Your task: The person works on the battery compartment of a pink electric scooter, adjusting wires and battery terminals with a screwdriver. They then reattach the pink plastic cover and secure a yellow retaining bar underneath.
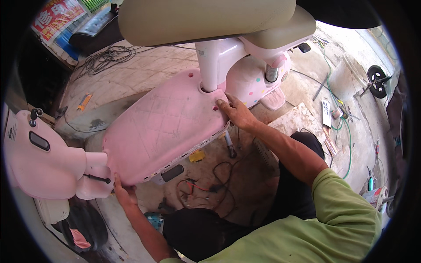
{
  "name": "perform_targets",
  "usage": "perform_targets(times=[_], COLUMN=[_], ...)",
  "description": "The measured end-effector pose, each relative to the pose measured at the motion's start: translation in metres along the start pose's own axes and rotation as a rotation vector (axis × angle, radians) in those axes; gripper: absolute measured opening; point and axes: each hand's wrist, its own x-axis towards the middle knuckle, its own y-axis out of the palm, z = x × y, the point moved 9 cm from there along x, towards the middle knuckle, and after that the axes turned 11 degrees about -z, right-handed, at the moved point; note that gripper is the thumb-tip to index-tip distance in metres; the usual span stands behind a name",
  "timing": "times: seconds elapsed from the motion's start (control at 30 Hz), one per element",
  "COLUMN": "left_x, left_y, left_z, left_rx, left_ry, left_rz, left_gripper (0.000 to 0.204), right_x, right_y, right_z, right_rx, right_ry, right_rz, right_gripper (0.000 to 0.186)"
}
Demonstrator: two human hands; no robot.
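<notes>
A pink scooter lies before me, its scuffed floorboard panel (162,118) running between the pink front body (48,158) at left and the white seat post (207,63). At the panel's near-left corner, my left hand (126,196) holds the edge, one finger upright against it and the rest partly hidden. My right hand (238,113) grips the far-right corner by the post, thumb on top and fingers over the rim. A gap with a pale slotted edge shows along the panel's near side. The beige seat (210,22) hides part of the rear.
Below the panel, black and red cables (219,179) lie on the dirty floor near a yellow block (197,156) and a hammer-like tool (230,147). A coiled black cable (107,59) lies far left. At right are a green hose (348,153) and a black wheel (377,82).
</notes>
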Motion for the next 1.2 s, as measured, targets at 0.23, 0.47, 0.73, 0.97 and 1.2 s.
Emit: perform_targets(times=[0.23, 0.47, 0.73, 0.97, 1.2], left_x=[-0.002, 0.029, -0.065, -0.095, -0.125], left_y=[-0.013, -0.033, 0.068, 0.273, 0.418], left_z=[-0.004, -0.036, -0.114, -0.095, -0.041], left_rx=[0.346, 0.809, 1.130, 1.067, 0.984], left_ry=[0.004, 0.393, 0.975, 0.978, 1.263], left_rz=[-0.250, -0.334, -0.194, 0.360, 0.616], left_gripper=[0.064, 0.072, 0.063, 0.057, 0.064], right_x=[-0.006, 0.002, 0.038, 0.040, 0.038], right_y=[-0.010, -0.015, -0.061, -0.055, -0.045], right_z=[0.025, 0.019, -0.022, -0.036, -0.024], right_rx=[-0.199, -0.221, 0.061, -0.080, -0.037], right_ry=[-0.008, 0.009, 0.359, 0.304, 0.151], right_rz=[-0.029, 0.010, 0.126, 0.121, 0.131], right_gripper=[0.077, 0.081, 0.052, 0.046, 0.058])
